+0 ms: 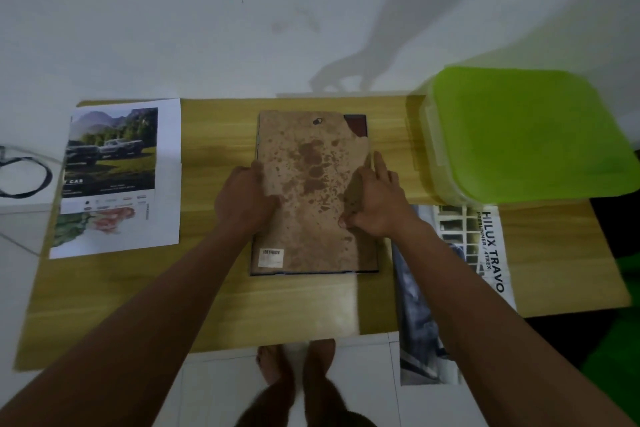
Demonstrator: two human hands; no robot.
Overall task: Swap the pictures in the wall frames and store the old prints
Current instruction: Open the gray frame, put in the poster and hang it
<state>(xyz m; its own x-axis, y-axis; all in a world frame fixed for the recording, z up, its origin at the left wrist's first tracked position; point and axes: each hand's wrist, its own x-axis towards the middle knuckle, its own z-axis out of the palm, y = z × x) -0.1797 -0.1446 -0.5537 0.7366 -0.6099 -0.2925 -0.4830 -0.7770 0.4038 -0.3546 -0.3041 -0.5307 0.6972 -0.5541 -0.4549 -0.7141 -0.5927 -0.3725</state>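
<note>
Frame [313,198] lies face down on the table [214,305], long axis running straight away from the person, stained backing board [304,142] uppermost. Both hands sit at mid-length on its 2 long edges. The left hand [242,201] curls its fingers over the frame's left edge, thumb on the board. The right hand [374,204] rests at the frame's right edge with fingers straight and spread, gripping nothing. Lifting the board likely starts on that right side, nearer the torn far corner. 1 print [117,177] lies left of the frame, another [485,253] right of it, below the green-lidded box [526,135].
</note>
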